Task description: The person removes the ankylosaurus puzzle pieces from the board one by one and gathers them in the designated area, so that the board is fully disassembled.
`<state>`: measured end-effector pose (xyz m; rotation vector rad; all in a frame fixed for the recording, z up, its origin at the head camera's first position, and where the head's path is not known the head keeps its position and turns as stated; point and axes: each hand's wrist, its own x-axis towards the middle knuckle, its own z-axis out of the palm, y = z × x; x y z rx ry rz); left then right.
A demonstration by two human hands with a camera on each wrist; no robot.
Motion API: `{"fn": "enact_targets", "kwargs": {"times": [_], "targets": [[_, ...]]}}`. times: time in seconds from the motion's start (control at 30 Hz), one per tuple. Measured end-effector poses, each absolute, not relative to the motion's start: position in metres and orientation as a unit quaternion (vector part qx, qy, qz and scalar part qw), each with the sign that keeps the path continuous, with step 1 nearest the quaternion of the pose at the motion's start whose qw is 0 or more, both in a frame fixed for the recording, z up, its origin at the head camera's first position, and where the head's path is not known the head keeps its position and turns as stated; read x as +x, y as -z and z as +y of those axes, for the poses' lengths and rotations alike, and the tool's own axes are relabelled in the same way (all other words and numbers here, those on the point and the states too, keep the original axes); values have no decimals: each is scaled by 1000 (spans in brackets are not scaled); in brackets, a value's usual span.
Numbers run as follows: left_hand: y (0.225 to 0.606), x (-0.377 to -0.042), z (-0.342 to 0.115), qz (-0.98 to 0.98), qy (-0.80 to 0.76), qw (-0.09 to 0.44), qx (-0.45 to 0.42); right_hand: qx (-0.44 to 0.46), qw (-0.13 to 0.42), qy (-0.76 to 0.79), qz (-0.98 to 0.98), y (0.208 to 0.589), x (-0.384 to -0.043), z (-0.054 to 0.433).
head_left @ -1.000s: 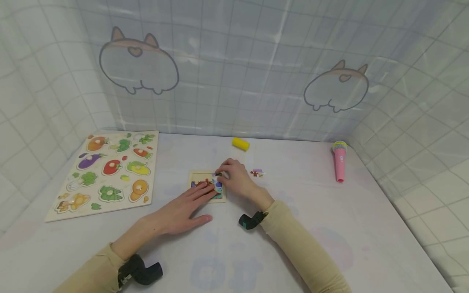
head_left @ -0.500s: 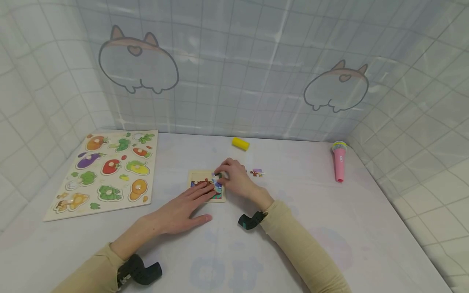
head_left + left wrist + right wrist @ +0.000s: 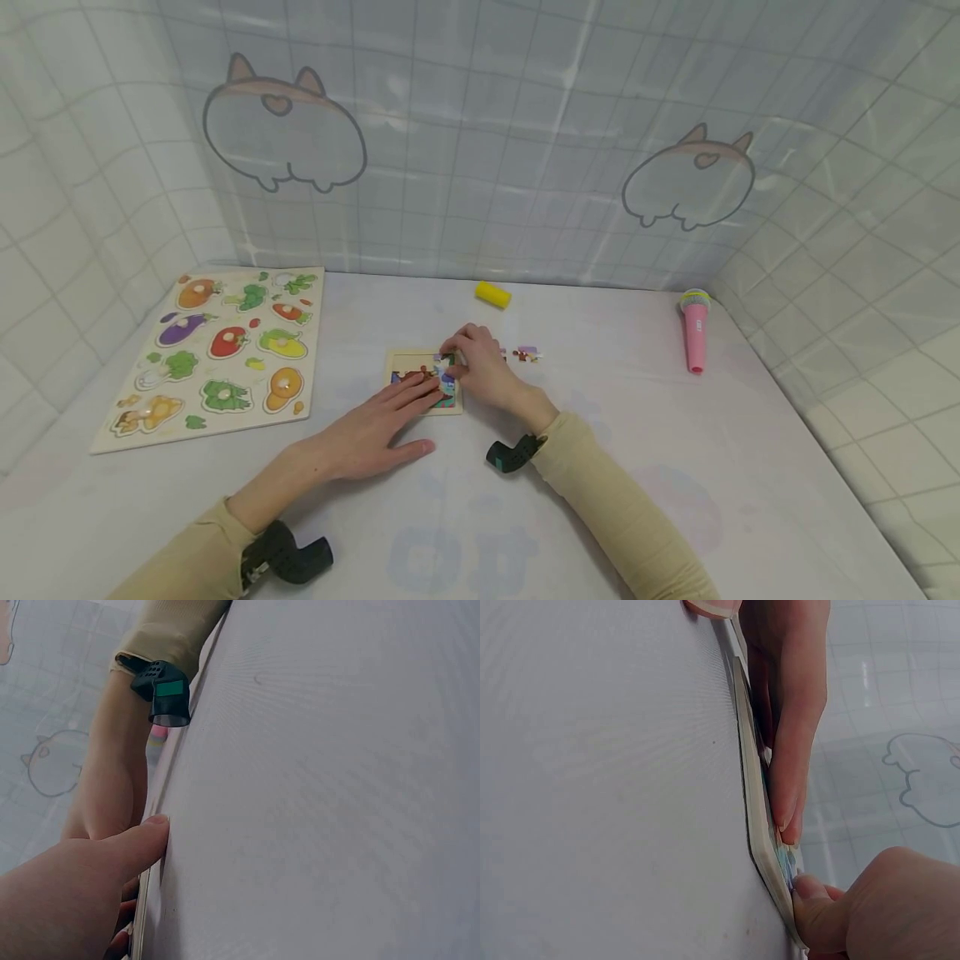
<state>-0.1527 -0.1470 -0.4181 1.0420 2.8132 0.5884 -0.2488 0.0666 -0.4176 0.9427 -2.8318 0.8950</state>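
A small wooden jigsaw puzzle point(image 3: 401, 360) with a cream frame and a colourful picture lies mid-table. My left hand point(image 3: 375, 433) rests across its lower left with straight fingers, hiding part of the picture; its thumb lies out on the table. At the puzzle's upper right corner my right hand point(image 3: 483, 367) pinches a small puzzle piece point(image 3: 447, 359) between thumb and fingers, mostly hidden by them. In the right wrist view the right thumb point(image 3: 814, 896) is right at the puzzle's edge point(image 3: 761, 832), with left fingertips point(image 3: 786, 817) on top.
Loose puzzle pieces point(image 3: 527, 355) lie just right of the right hand. A yellow cylinder point(image 3: 492, 294) sits behind. On the left is a vegetable peg board point(image 3: 206, 358); at the far right, a pink toy microphone point(image 3: 696, 333). Tile-patterned sheets point(image 3: 480, 167) enclose the table.
The right fingertips shift very slightly at the puzzle's upper right corner, and more of the loose pieces shows beside that hand. The left hand stays in place.
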Motion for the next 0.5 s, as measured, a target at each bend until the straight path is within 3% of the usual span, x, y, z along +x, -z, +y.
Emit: {"fn": "enact_targets", "kwargs": {"times": [0.5], "targets": [[418, -152, -147, 920, -193, 41, 338, 300, 12, -269, -915, 417, -250, 67]]}}
